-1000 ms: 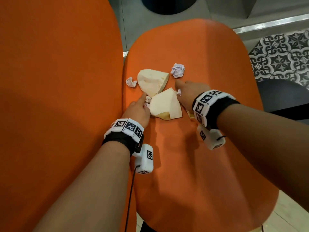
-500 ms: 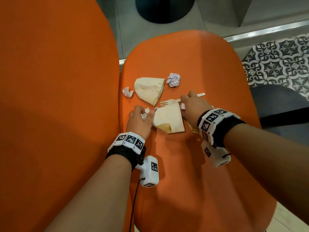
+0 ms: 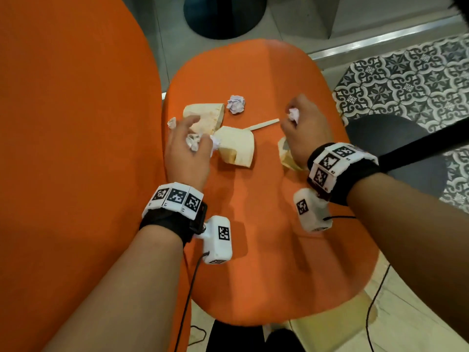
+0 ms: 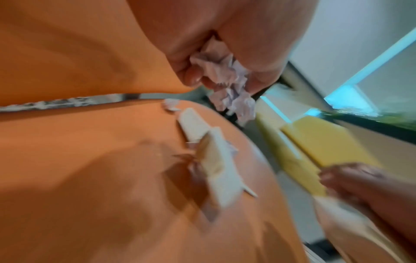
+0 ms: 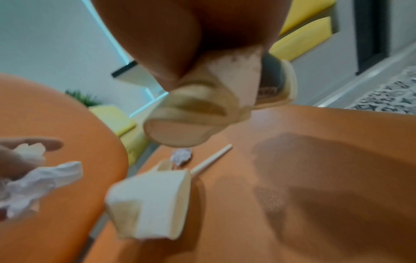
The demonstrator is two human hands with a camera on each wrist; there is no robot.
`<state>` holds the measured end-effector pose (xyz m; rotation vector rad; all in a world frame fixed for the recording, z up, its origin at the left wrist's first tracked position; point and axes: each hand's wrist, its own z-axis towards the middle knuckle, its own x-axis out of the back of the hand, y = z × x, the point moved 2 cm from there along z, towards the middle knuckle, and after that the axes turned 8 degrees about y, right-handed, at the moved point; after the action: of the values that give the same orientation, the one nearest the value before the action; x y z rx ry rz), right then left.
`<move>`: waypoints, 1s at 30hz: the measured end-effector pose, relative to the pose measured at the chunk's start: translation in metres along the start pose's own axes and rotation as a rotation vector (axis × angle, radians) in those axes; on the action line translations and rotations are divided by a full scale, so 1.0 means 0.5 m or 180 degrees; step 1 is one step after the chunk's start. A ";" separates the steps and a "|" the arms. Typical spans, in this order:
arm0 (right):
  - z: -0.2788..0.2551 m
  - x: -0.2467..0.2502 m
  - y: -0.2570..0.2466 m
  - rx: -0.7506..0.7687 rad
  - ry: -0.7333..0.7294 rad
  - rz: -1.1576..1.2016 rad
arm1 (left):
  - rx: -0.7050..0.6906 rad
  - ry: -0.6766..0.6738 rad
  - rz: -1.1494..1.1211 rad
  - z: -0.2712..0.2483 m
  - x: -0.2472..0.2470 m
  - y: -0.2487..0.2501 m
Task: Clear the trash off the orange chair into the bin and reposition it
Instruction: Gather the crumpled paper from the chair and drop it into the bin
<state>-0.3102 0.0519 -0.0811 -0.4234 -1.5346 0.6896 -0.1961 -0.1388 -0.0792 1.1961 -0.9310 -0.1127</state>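
The orange chair seat [image 3: 266, 224] carries the trash. My left hand [image 3: 195, 138] hovers over its left side and grips crumpled white paper [image 3: 193, 143], plain in the left wrist view [image 4: 225, 80]. My right hand [image 3: 297, 118] is at the seat's right side, pinching a small paper ball [image 3: 294, 114] and holding a crushed paper cup [image 5: 202, 106] under the palm. Two more flattened cups [image 3: 237, 146] [image 3: 205, 115], a paper ball [image 3: 236, 104], a smaller scrap [image 3: 172, 122] and a pale fork handle [image 3: 264, 123] lie on the seat.
The chair's orange backrest [image 3: 76, 148] fills the left. A dark round base [image 3: 224, 13] stands on the grey floor beyond the seat. To the right are patterned tiles [image 3: 406, 80] and a dark seat [image 3: 396, 153]. No bin shows.
My left hand has lifted crumpled paper off the seat. My right hand has let go of the fork and moved right, now pinching a small paper ball.
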 end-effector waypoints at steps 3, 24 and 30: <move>-0.074 0.066 0.005 -0.0092 0.0343 0.0304 | -0.0531 0.0026 -0.0111 -0.074 0.016 0.068; -0.816 -0.067 0.631 -0.2038 -0.0089 0.0915 | -0.1349 -0.3758 0.1353 -0.828 -0.269 -0.234; -0.803 -0.070 0.712 -0.1545 -0.0647 -0.0211 | -0.0867 -0.4571 0.1805 -0.847 -0.339 -0.345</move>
<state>0.0385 0.3627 -0.3474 -0.6762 -1.9043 0.3075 0.0443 0.1955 -0.3400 0.4052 -2.3648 -0.6661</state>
